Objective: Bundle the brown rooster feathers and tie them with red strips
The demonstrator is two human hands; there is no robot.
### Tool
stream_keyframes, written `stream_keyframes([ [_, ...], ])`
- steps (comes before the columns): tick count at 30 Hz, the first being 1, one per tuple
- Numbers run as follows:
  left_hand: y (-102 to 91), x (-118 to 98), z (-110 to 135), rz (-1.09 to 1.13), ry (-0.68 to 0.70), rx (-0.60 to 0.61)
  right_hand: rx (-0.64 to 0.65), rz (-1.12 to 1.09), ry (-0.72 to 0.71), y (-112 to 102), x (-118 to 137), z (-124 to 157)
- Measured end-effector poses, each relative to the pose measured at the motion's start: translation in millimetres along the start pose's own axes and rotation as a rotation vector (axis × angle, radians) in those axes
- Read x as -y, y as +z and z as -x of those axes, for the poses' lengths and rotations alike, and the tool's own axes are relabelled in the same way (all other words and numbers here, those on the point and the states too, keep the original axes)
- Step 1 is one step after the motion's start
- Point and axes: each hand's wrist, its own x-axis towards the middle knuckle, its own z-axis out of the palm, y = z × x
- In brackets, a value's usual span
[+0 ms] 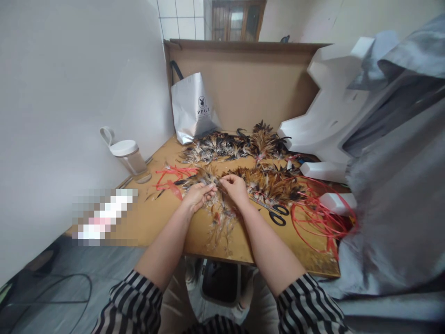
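My left hand (198,194) and my right hand (236,189) meet over the middle of a wooden table (153,218). Both have their fingers pinched on a small bunch of brown and black feathers (219,211) whose ends trail toward me. More feathers lie in piles (236,146) behind my hands and to their right. Black-handled scissors (276,213) lie just right of my right hand. Red strings (320,218) are heaped at the right, and a few red strips (170,178) lie to the left.
A silver paper bag (193,109) leans against a cardboard backboard (250,79). A clear jar with a white lid (130,155) stands at the left by the white wall. White foam pieces (330,116) and grey plastic sheeting (399,195) crowd the right side.
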Motion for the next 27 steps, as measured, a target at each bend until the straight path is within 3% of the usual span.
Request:
stream_keyframes([
  [6, -0.9, -2, -1, 0.032, 0.056, -0.067, 0.251, 0.72, 0.076, -9, 3, 4],
  [11, -0.2, -3, -1, -0.006, 0.036, -0.06, 0.277, 0.844, 0.091, -9, 7, 5],
  [14, -0.2, -3, 0, 0.009, 0.041, -0.053, 0.289, 0.608, 0.085, -12, 2, 1],
  [17, -0.3, -3, 0, 0.019, 0.043, -0.053, 0.263, 0.154, 0.123, -12, -5, -3],
  [21, -0.4, -3, -1, 0.014, 0.019, -0.053, 0.221, -0.376, 0.274, -6, -6, -5],
  [27, -3.3, 0, -2, 0.02, -0.001, -0.01, 0.272, -0.762, 0.429, -3, 1, -4],
])
